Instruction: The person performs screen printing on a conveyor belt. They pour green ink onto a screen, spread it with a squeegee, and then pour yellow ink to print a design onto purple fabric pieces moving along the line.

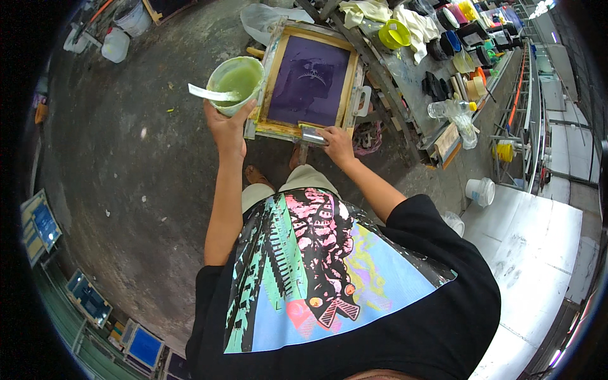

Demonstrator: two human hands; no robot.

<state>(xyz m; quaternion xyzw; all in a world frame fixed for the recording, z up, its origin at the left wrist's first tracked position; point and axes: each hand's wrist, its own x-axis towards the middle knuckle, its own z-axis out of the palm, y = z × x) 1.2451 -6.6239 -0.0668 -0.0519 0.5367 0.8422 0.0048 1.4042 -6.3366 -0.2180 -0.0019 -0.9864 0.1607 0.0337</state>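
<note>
Two bare hands are working at a wooden-framed screen (270,79) with dark purple mesh (316,95) bearing a pale, fine-lined design. The screen is sitting in front of the person, above the grey concrete floor (152,158). The left hand (227,132) is gripping a round, pale plastic tub (216,71) of green liquid from below, just beside the screen's left edge; a flat white stick (206,93) is leaning in the tub, its outer end jutting past the rim. The right hand (339,145) is closing its fingers around a short, silvery metal scraper (313,135) at the near edge of the screen; whether the scraper is touching the wood, I cannot tell.

A cluttered grey bench (411,79) is crowding the right side, its edge running near the screen. On it, crumpled cream cloths (415,28) are lying beside a yellow-green plastic bowl (394,35), and a clear bottle with a yellow cap (440,109) is lying nearer the person. Beyond the screen, a translucent plastic bag (269,20) is spreading. A white plastic jug (115,45) is standing on the floor, well apart at far left.
</note>
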